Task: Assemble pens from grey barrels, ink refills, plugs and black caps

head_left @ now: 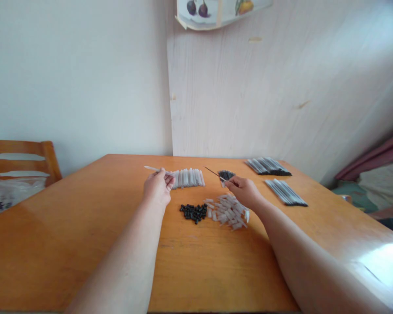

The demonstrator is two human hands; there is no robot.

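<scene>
My left hand (157,185) is closed round a translucent white pen barrel (151,168), which points up to the left. My right hand (244,189) pinches a thin dark pen refill (212,171) by its pale end; the other end slants up to the left. Beside my left hand lies a row of translucent barrels (188,178). A bundle of dark refills (227,175) rests just behind my right fingers. Nearer me are a heap of small black plugs (194,212) and a loose pile of small translucent white plastic pieces (229,211), partly under my right hand.
Two stacks of clear pens with dark ends lie to the right, a far stack (267,166) and a nearer stack (286,192). The wooden table (85,244) meets the wall behind. A wooden chair (22,163) with a plastic bag (9,196) stands left.
</scene>
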